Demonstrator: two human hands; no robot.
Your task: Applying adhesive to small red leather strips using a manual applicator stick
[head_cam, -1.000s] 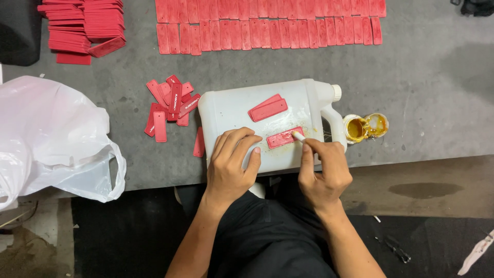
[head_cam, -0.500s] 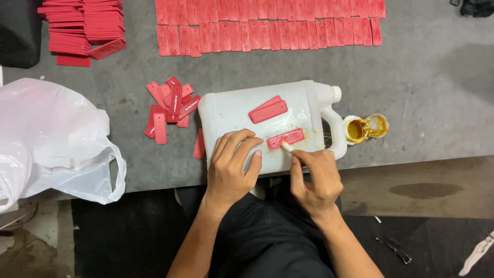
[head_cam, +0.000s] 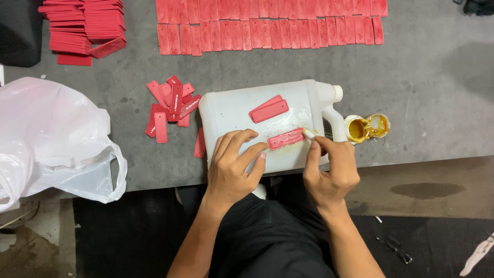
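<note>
On the white jug point(head_cam: 242, 110) lying flat on the worktop point(head_cam: 422, 92), a red tag point(head_cam: 286, 138) lay between both hands. The left hand point(head_cam: 234, 172) pinned its near end with spread fingers; the right hand point(head_cam: 329, 172) pinched a small white stick point(head_cam: 308, 134) at its far end.

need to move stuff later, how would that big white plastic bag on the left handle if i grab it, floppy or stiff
Likely floppy: the white plastic bag slumps in soft creases and its handle loop droops over the table edge. Probably light for its size, since the film looks thin and translucent. It may slide or spill if tugged; what is inside cannot be seen.
</note>
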